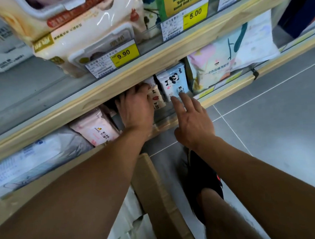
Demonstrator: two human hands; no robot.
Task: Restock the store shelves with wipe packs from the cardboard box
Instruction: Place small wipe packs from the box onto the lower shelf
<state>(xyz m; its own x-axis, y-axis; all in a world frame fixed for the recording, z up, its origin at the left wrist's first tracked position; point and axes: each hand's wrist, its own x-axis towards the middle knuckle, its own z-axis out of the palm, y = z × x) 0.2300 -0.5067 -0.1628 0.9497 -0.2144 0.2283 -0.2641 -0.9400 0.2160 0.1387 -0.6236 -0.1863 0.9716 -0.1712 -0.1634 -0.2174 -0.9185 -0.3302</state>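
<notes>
Two hands reached under the wooden shelf edge (112, 85): left hand (136, 109) gripped a small wipe pack (157, 98) (fingers partly hidden), right hand (192, 120) fingers straight, touching the panda pack (172, 82) beside it.

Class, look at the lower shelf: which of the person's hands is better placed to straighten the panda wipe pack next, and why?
Probably the right hand: its straight fingers already reach the panda wipe pack. The left hand is busy, curled over the small strawberry-print pack beside it.
</notes>
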